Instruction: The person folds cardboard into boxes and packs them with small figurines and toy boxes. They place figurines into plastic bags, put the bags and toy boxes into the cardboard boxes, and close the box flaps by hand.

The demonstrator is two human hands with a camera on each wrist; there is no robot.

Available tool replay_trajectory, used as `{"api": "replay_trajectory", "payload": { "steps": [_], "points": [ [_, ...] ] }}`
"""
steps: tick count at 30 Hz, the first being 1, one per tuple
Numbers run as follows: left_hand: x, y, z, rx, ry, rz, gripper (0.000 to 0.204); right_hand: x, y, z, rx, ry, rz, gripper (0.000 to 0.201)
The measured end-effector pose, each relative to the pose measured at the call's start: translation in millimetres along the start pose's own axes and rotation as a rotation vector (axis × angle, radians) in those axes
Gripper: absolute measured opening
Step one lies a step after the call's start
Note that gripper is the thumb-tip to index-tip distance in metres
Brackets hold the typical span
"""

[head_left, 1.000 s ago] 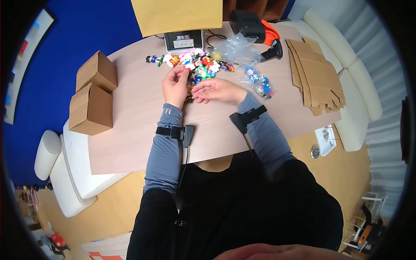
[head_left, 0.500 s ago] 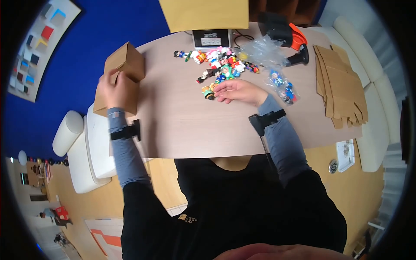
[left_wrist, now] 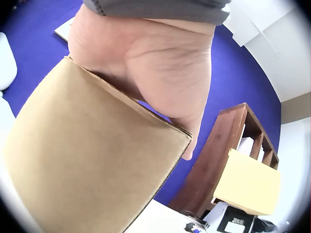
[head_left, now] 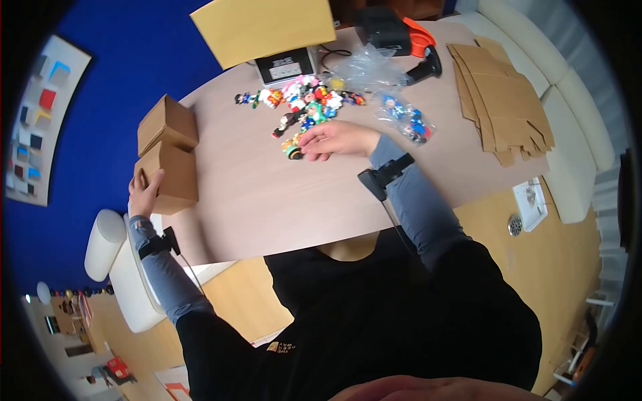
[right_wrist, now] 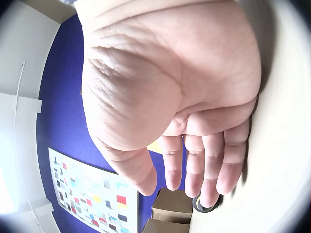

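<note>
At the left of the table, my left hand [head_left: 142, 197] grips the near one of two closed cardboard boxes [head_left: 176, 175], thumb at its edge. In the left wrist view this box [left_wrist: 92, 150] fills much of the picture; the hand lies along its edge and most of the fingers are hidden behind it. My right hand [head_left: 338, 140] rests low over the table, its fingers loosely extended beside a small toy figure [head_left: 292, 148] with a dark round base. Behind that figure lies a pile of colourful toy figures [head_left: 311, 100].
The second cardboard box [head_left: 167, 123] stands right behind the gripped one. Bagged blue figures [head_left: 408, 120] and a crumpled clear plastic bag [head_left: 364, 70] lie right of the pile. Flattened cardboard [head_left: 501, 100] is stacked at the right. A black handheld scanner [head_left: 424, 65] lies behind.
My left hand has left the toy figures, moved left over the boxes and come down to the near box's side. The right hand has stayed by the small figure. The head view has shifted.
</note>
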State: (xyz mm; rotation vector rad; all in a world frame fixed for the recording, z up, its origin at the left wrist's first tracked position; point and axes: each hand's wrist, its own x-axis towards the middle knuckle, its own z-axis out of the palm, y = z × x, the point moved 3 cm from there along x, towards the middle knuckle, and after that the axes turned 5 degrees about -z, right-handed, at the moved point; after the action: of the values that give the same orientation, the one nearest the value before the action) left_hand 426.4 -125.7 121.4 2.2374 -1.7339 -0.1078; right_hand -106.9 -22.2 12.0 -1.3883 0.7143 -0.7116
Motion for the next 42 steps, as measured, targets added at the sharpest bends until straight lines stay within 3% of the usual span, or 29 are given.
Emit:
{"api": "replay_trajectory", "payload": {
  "steps": [4, 5, 8, 10, 12, 13, 16, 21, 24, 25, 27, 30, 31, 32, 35, 42],
  "points": [
    [-24.2, 17.4, 2.5, 0.154, 0.0, -0.057, 0.107, 3.0, 3.8, -0.9, 0.036, 0.007, 0.003, 0.042],
    [-1.9, -16.0, 24.8, 0.252, 0.001, 0.046, 0.11, 3.3, 4.7, -1.1, 0.04, 0.027, 0.01, 0.042],
    [-59.0, 45.6, 1.2, 0.154, 0.004, -0.11, 0.11, 0.1, -0.2, 0.4, 0.048, 0.038, 0.012, 0.041],
    [-86.7, 69.7, -4.5, 0.166, 0.007, -0.127, 0.11, 0.2, -1.9, 0.7, 0.025, 0.048, 0.028, 0.04],
    [-105.1, 83.2, -6.8, 0.178, -0.027, -0.098, 0.11, 0.1, -2.6, 1.8, 0.017, 0.038, 0.026, 0.04],
    [-90.7, 56.5, 17.4, 0.287, 0.042, 0.092, 0.107, 0.2, -2.8, 1.6, 0.01, 0.044, 0.027, 0.039],
    [-147.8, 115.7, -8.7, 0.143, 0.007, 0.046, 0.103, 0.0, -1.5, 1.5, 0.019, 0.038, 0.02, 0.039],
    [-188.9, 150.5, -12.2, 0.109, 0.111, 0.273, 0.09, 0.1, 0.8, 1.1, 0.009, 0.026, -0.006, 0.039],
    [-210.5, 173.5, -20.3, 0.074, 0.04, 0.295, 0.075, -0.7, 2.6, -0.3, 0.001, 0.027, -0.004, 0.04],
    [-211.8, 175.4, -19.7, 0.071, 0.039, 0.297, 0.075, -1.0, 2.5, -0.2, -0.007, 0.017, -0.002, 0.04],
    [-214.1, 178.9, -19.8, -0.197, -0.087, 0.404, 0.054, -1.6, 2.9, -0.4, -0.006, 0.022, -0.004, 0.04],
    [-197.5, 176.9, -18.3, -0.295, -0.012, 0.497, 0.04, -2.5, 1.4, 1.2, 0.003, 0.021, -0.01, 0.04],
    [-192.9, 178.7, -23.6, -0.149, 0.068, 0.637, 0.044, -3.3, 0.2, 1.4, 0.01, 0.023, -0.011, 0.04],
    [-185.7, 176.7, -23.6, -0.145, 0.071, 0.635, 0.044, -3.4, 0.3, 1.3, 0.01, 0.018, -0.015, 0.04],
    [-161.2, 172.1, -16.2, -0.139, -0.199, 0.602, 0.063, -3.0, 1.3, 0.7, 0.009, 0.017, -0.018, 0.039],
    [-170.2, 203.2, -13.9, -0.142, -0.318, 0.594, 0.068, -2.5, 1.3, 1.2, 0.059, -0.003, -0.042, 0.04]
  ]
}}
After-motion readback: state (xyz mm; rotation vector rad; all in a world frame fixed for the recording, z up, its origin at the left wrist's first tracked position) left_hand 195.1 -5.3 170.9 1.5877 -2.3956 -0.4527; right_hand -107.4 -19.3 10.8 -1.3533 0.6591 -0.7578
